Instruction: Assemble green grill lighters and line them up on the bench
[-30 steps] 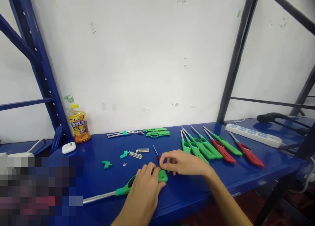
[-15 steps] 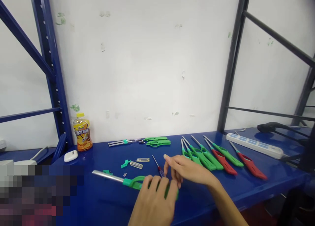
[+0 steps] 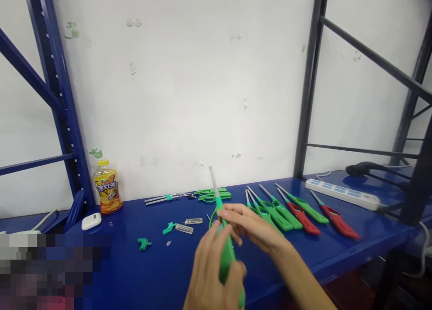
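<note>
The long green plastic lighter with a slim metal barrel point(image 3: 228, 251) is raised above the blue metal tabletop point(image 3: 145, 274), barrel pointing up and away. We clamp its handle in our left hand's point(image 3: 214, 267) fingers, while our right hand's point(image 3: 251, 224) fingers close on it near the trigger loop. Beyond lie two small clear rectangular pieces point(image 3: 184, 229).

- Held lighter point(image 3: 227, 255): smooth green plastic body, slim metal tube.
- Red lighters point(image 3: 340, 222): smooth plastic handles, metal tubes.
- Desk point(image 3: 145, 276): glossy, smooth blue surface.
- Bottle point(image 3: 108, 192): clear, shiny plastic.
- Wall point(image 3: 185, 85): matt white, with rough scuffed patches.
</note>
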The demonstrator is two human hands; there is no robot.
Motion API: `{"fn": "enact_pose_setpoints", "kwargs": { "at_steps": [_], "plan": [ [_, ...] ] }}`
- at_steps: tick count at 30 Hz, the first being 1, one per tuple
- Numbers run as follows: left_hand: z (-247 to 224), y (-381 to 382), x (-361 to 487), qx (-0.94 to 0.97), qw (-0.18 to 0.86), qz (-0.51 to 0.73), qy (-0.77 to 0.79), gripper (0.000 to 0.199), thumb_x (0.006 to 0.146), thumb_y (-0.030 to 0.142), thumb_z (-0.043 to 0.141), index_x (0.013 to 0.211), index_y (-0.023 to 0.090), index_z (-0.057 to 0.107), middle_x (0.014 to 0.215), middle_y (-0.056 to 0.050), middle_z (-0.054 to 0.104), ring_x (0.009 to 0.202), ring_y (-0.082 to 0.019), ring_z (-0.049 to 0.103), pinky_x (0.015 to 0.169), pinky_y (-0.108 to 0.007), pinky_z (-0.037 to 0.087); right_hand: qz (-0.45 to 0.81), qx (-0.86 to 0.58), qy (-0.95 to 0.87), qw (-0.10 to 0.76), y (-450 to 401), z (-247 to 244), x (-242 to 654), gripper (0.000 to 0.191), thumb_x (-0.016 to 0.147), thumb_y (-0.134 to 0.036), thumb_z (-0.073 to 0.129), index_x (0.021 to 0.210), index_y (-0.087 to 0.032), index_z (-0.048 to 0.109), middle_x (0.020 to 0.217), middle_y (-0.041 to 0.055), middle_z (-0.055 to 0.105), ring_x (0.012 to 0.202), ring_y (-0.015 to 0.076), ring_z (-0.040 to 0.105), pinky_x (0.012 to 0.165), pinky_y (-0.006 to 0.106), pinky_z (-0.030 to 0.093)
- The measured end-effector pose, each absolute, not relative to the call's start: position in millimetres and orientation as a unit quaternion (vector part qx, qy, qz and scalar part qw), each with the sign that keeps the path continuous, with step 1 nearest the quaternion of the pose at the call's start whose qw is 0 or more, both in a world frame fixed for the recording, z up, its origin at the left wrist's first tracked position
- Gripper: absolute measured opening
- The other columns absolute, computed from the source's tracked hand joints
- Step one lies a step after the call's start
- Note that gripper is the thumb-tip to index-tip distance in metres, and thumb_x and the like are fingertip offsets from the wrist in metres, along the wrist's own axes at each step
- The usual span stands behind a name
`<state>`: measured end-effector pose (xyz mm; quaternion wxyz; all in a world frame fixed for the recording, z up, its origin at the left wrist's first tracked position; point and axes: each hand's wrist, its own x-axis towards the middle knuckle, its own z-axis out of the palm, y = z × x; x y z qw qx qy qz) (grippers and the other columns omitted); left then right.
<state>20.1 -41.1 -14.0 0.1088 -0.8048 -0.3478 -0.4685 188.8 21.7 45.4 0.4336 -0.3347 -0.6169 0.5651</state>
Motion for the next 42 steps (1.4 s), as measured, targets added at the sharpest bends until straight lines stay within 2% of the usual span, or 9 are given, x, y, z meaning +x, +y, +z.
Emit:
{"fn": "enact_pose_setpoints", "kwargs": {
  "at_steps": [2, 4, 8, 12, 18, 22, 28, 35, 42],
  "plan": [
    [-10.1, -35.0, 17.4, -0.788, 0.085, -0.472, -0.386, 0.019, 0.094, 0.012, 0.05, 0.102, 0.023, 0.064, 0.152, -0.019, 0.054, 0.13, -0.038, 0.064, 0.1, -0.054, 0.059, 0.537, -0.347, -0.614, 0.464, 23.5, 46.7, 189.8, 0.045, 0.084, -0.059, 0.078, 0.08, -0.018, 0.061, 0.066, -0.0043, 0.062, 0.045, 0.0057, 0.046, 0.045, 0.019, 0.035],
    [-8.4, -29.3, 16.3, -0.77, -0.003, -0.481, -0.419, 0.022, 0.098, 0.019, 0.047, 0.116, 0.023, 0.06, 0.148, -0.021, 0.055, 0.117, -0.034, 0.071, 0.089, -0.048, 0.063, 0.511, -0.362, -0.617, 0.477, 22.9, 48.9, 188.6, 0.045, 0.081, -0.058, 0.081, 0.078, -0.018, 0.06, 0.067, -0.0029, 0.065, 0.045, 0.006, 0.048, 0.045, 0.019, 0.036],
    [-5.7, -20.0, 14.3, -0.732, -0.217, -0.495, -0.415, 0.037, 0.101, 0.033, 0.045, 0.136, 0.024, 0.052, 0.109, -0.011, 0.073, 0.09, -0.026, 0.074, 0.081, -0.04, 0.059, 0.486, -0.379, -0.639, 0.46, 17.4, 51.7, 180.6, 0.049, 0.079, -0.063, 0.079, 0.076, -0.019, 0.058, 0.065, -0.0022, 0.065, 0.046, 0.0079, 0.052, 0.045, 0.021, 0.038],
    [-2.6, -15.5, 12.3, -0.671, -0.363, -0.497, -0.414, 0.039, 0.098, 0.046, 0.053, 0.127, 0.023, 0.061, 0.067, 0.003, 0.059, 0.051, -0.016, 0.054, 0.051, -0.025, 0.044, 0.439, -0.394, -0.661, 0.464, 14.2, 49.4, 172.7, 0.05, 0.081, -0.062, 0.079, 0.074, -0.02, 0.054, 0.058, -0.0054, 0.059, 0.046, 0.009, 0.052, 0.047, 0.022, 0.039],
    [-5.4, -9.6, 16.8, -0.578, -0.498, -0.519, -0.385, 0.044, 0.088, 0.062, 0.067, 0.106, 0.022, 0.063, 0.053, 0.012, 0.037, 0.036, -0.006, 0.027, 0.036, -0.018, 0.024, 0.403, -0.412, -0.686, 0.444, 14.9, 45.0, 169.1, 0.049, 0.09, -0.065, 0.068, 0.076, -0.02, 0.053, 0.071, -0.0023, 0.063, 0.05, 0.009, 0.053, 0.048, 0.023, 0.041],
    [-5.7, -7.9, 21.0, -0.548, -0.528, -0.522, -0.385, 0.047, 0.085, 0.066, 0.07, 0.094, 0.022, 0.06, 0.052, 0.013, 0.036, 0.034, -0.003, 0.022, 0.035, -0.015, 0.021, 0.388, -0.42, -0.704, 0.421, 14.3, 42.9, 169.3, 0.046, 0.095, -0.065, 0.062, 0.082, -0.021, 0.055, 0.072, -0.0017, 0.062, 0.06, 0.0122, 0.057, 0.05, 0.022, 0.042],
    [0.8, -12.0, 20.8, -0.506, -0.54, -0.533, -0.41, 0.055, 0.08, 0.069, 0.074, 0.105, 0.02, 0.064, 0.056, 0.011, 0.042, 0.037, -0.002, 0.023, 0.032, -0.012, 0.02, 0.437, -0.38, -0.713, 0.395, 11.2, 41.6, 169.7, 0.04, 0.096, -0.061, 0.064, 0.092, -0.023, 0.052, 0.085, -0.0006, 0.064, 0.077, 0.0153, 0.064, 0.052, 0.02, 0.047],
    [2.5, -13.9, 16.9, -0.476, -0.565, -0.558, -0.378, 0.069, 0.076, 0.073, 0.076, 0.119, 0.019, 0.066, 0.054, 0.012, 0.04, 0.036, -0.001, 0.019, 0.032, -0.012, 0.018, 0.511, -0.322, -0.719, 0.342, 7.8, 41.5, 169.0, 0.04, 0.095, -0.056, 0.068, 0.106, -0.024, 0.046, 0.098, -0.0011, 0.064, 0.081, 0.0131, 0.067, 0.055, 0.018, 0.05],
    [2.5, -17.2, 19.7, -0.473, -0.57, -0.556, -0.378, 0.064, 0.077, 0.069, 0.077, 0.114, 0.019, 0.067, 0.052, 0.012, 0.043, 0.035, -0.001, 0.023, 0.033, -0.012, 0.018, 0.514, -0.33, -0.723, 0.322, 5.8, 43.7, 171.9, 0.041, 0.096, -0.057, 0.067, 0.105, -0.025, 0.044, 0.098, -0.0014, 0.062, 0.079, 0.0123, 0.066, 0.059, 0.02, 0.051]
  ]
}}
